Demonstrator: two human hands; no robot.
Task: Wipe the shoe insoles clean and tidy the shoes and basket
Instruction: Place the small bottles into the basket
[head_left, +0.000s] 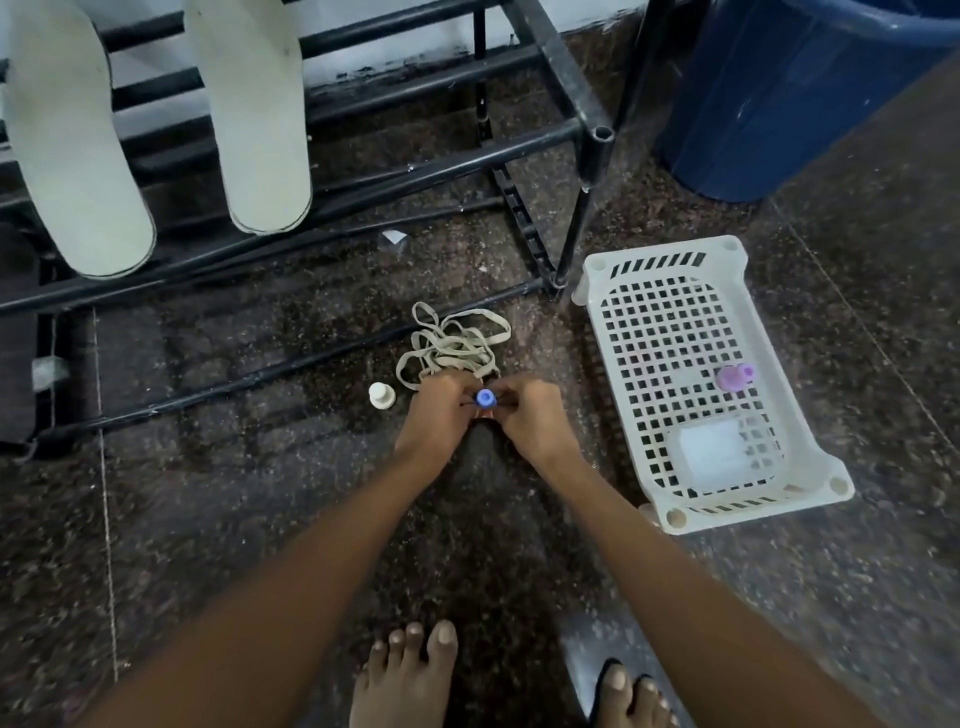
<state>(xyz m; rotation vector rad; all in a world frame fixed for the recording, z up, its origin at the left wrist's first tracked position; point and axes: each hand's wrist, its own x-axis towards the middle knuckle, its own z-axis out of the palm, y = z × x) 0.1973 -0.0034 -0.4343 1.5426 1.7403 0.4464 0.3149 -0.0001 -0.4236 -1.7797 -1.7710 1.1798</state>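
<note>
Two hands meet in the head view, low over the dark speckled floor (208, 519). Our left hand (441, 413) and our right hand (532, 418) both curl their fingers round a small item topped with a blue cap (484, 399). Its body is hidden between them, so we cannot tell whether it is a bottle or a tube. Just beyond the knuckles lies a tangle of beige shoelaces (453, 343), and just left of the left hand stands a small white stopper (382, 396). The two pale insoles (72, 145) rest far left on the bars of the black shoe rack (467, 161), well apart from the hands. The white plastic basket (670, 257) sits on the floor to the right, near the right hand, and holds a small purple bottle (733, 377) and a translucent white tub (719, 452).

We judge the step to be opening or closing that cap. To do it well, we should steady the body with one hand and turn the cap with the other, keeping the item upright so nothing spills on the shoelaces.
</note>
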